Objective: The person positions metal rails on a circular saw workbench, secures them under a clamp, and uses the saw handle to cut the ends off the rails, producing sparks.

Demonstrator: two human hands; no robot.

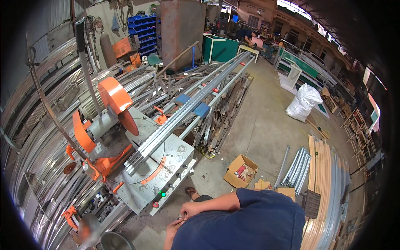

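Long, straight, ribbed silver metal profiles (173, 123) lie bundled across your flat, scuffed grey metal saw bench (171, 166), beside the curved orange saw guard (114, 95). Your right hand (191, 209) and left hand (174, 227) meet near its edge, fingers curled; cannot tell whether they grip anything. Floor: open brown cardboard box (232, 180), crumpled white sack (304, 102).

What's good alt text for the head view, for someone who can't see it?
A person's left hand and right hand are close together near an orange-and-grey saw; whether they hold anything is unclear. Long metal bars lie across the saw's table and stretch back through a cluttered workshop.
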